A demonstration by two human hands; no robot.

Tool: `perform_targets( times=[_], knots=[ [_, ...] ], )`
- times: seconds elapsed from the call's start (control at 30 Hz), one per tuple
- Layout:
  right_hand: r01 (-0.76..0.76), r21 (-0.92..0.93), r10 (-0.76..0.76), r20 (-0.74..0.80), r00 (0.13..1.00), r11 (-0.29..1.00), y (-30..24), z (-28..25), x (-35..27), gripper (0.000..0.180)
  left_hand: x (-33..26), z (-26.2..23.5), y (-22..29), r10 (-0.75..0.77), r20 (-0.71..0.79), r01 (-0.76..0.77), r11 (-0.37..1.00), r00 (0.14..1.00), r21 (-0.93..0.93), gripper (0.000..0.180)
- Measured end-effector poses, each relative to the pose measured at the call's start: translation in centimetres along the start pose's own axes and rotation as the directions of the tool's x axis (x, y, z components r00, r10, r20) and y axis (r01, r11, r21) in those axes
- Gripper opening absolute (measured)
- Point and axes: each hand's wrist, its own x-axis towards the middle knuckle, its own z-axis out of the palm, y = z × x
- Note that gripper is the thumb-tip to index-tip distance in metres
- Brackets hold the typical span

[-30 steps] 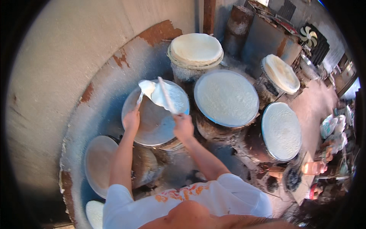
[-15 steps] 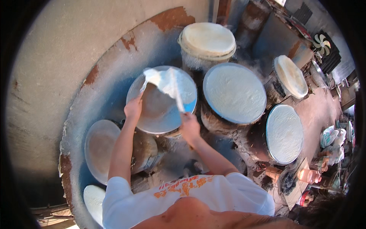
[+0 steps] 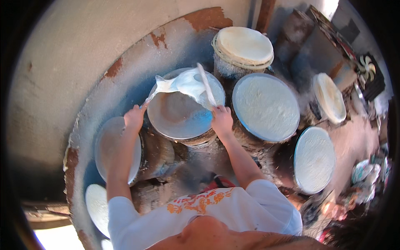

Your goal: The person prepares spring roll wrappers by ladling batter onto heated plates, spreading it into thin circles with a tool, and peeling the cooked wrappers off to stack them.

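Both arms reach forward, elbows slightly bent. The left hand pinches one corner of a thin white sheet, fingers pressed together on it. The right hand is curled around a pale stick that carries the sheet's other side. The sheet hangs lifted above the far half of the round steaming pan, between two neighbouring pans.

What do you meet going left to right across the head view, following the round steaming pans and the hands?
Pale pan under the left forearm → left hand → bare grey pan → right hand → white-coated pan → white-coated pan at right.
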Motion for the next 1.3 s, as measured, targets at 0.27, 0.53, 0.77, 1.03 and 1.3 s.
perform_targets(
  times=[0.27, 0.53, 0.77, 1.03, 1.3],
  knots=[
    [0.256, 0.054, -0.262, 0.219, 0.94, 0.965, 0.4, 2.7, 4.6, 0.04, -2.8, -6.0, -0.6, 0.073, 0.321, -0.195, 0.909, 0.944, 0.368, 0.049],
    [0.432, 0.315, -0.522, 0.308, 0.796, 0.845, 1.0, 2.1, 8.0, 0.038, -16.1, -12.2, 3.1, -0.009, 0.361, 0.07, 0.985, 0.933, -0.155, 0.04],
    [0.442, 0.298, -0.51, 0.215, 0.833, 0.846, 9.4, 0.2, 13.5, 0.04, -19.9, -11.0, 15.4, -0.118, 0.481, 0.162, -0.85, 0.869, -0.502, 0.064],
    [0.53, 0.456, -0.689, 0.329, 0.646, 0.715, 6.8, 3.0, 12.6, 0.034, -14.3, -13.9, 20.3, -0.067, 0.199, -0.108, -0.974, 0.978, 0.201, 0.049],
    [0.453, 0.45, -0.615, 0.33, 0.716, 0.769, 7.5, 3.1, 16.7, 0.029, -12.0, -10.6, 21.0, 0.037, 0.382, -0.119, -0.919, 0.923, 0.377, 0.027]
  ],
)
